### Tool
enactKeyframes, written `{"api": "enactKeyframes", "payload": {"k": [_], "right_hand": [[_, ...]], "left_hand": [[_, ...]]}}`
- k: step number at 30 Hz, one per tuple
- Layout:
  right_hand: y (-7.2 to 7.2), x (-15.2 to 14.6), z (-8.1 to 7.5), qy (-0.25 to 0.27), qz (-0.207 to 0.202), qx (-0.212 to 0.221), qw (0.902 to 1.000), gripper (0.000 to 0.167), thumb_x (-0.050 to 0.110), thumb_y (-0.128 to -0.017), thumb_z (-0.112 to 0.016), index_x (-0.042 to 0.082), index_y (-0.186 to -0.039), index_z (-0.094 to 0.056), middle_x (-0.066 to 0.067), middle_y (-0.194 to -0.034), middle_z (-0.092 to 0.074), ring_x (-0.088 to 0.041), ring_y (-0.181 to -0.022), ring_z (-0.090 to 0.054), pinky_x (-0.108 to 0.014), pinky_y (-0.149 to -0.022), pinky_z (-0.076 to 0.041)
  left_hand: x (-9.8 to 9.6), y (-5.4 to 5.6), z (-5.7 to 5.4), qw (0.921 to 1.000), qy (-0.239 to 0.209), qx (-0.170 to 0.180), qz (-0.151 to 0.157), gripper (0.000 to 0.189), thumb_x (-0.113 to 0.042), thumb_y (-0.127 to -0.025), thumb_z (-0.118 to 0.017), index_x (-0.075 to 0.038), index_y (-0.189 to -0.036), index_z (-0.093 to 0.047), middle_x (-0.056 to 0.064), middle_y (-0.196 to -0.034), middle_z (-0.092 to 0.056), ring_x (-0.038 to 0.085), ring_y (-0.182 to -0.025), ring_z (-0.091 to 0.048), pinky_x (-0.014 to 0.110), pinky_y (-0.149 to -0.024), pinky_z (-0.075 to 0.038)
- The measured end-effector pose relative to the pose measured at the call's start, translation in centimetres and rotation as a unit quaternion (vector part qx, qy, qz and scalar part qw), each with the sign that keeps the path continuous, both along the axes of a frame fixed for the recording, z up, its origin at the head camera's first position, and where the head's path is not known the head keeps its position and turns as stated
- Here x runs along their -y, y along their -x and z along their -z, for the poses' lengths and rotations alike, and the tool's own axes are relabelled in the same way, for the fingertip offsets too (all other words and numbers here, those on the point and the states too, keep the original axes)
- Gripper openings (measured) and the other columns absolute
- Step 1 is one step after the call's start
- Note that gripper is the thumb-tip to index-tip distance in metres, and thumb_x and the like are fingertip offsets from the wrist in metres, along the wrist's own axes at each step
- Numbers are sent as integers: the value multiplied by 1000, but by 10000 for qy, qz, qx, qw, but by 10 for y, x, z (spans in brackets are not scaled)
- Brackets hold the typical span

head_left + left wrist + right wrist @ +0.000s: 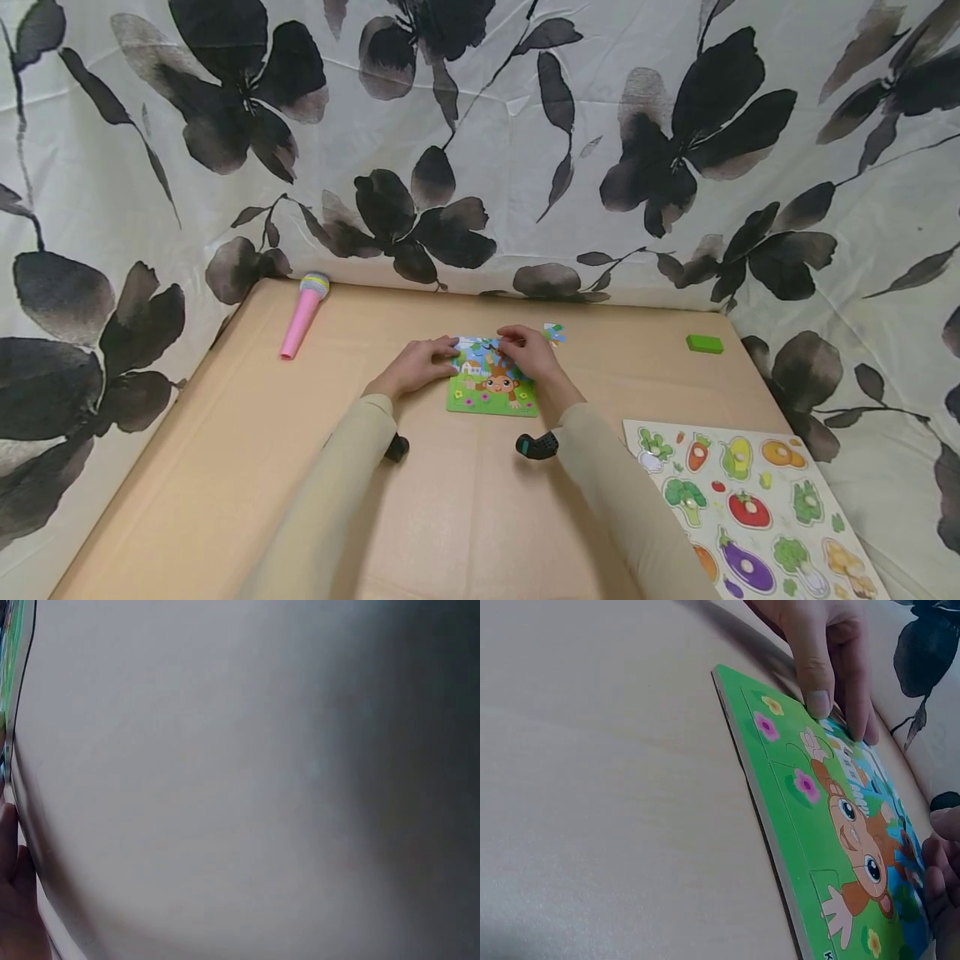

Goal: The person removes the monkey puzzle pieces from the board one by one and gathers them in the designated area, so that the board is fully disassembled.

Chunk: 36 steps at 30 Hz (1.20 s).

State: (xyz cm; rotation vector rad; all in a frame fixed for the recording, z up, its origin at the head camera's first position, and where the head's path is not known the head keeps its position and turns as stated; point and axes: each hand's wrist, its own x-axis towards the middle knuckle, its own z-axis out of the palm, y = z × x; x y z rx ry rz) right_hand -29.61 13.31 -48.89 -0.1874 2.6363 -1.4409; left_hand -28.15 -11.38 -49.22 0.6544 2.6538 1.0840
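Note:
A monkey jigsaw puzzle (468, 400) with a green and blue picture lies flat on the table. My left hand (415, 367) rests at its left edge, with thumb and fingers apart along the border. In the right wrist view, the thumb (819, 703) of that hand touches the board's edge. Over the upper right of the puzzle is my right hand (532, 354), its fingers bent down to the surface and covering that corner. Whether those fingertips pinch a piece I cannot tell. Just beyond the right hand lies a loose puzzle piece (554, 333). The left wrist view shows mostly tabletop.
A pink toy microphone (302, 321) lies at the back left of the table (450, 517). Near the back right sits a green block (705, 343). A board of vegetable pictures (712, 492) occupies the front right. Floral cloth (525, 167) hangs behind the table.

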Motion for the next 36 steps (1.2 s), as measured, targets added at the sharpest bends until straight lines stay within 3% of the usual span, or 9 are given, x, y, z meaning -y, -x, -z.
{"api": "enactKeyframes", "payload": {"k": [8, 16, 24, 36], "right_hand": [[0, 9, -3, -442, -282, 94, 9986, 28, 20, -95, -65, 10, -121, -68, -7, -114, -64, -21, -97, -58, -33, -81, -51], [6, 6, 1, -872, -693, 67, 9938, 30, 22, -92, -69, 12, -119, -71, -5, -109, -63, -20, -88, -53, -31, -77, -46], [4, 7, -1, -1196, -1145, -125, 9861, 31, 20, -92, -70, 10, -121, -70, -14, -123, -50, -24, -95, -45, -33, -80, -41], [7, 13, -13, -1502, -1399, 380, 9780, 30, 20, -93, -68, 14, -122, -68, -17, -128, -37, -30, -109, -45, -44, -99, -40]], "left_hand": [[2, 2, 1, 9999, -34, 120, -22, 43, -25, -90, -72, -7, -129, -65, 0, -150, -45, 20, -143, -32, 41, -119, -23], [2, 2, 0, 9997, -106, 218, -15, 43, -24, -90, -72, -7, -129, -65, 0, -150, -45, 19, -143, -33, 40, -119, -23], [2, 2, 0, 9996, -115, 244, 8, 43, -23, -90, -72, -7, -129, -65, 0, -150, -45, 21, -143, -32, 41, -118, -23], [3, 3, 1, 9998, -63, 183, 31, 42, -23, -90, -72, -7, -128, -65, 0, -149, -46, 20, -143, -33, 40, -118, -24]]}}
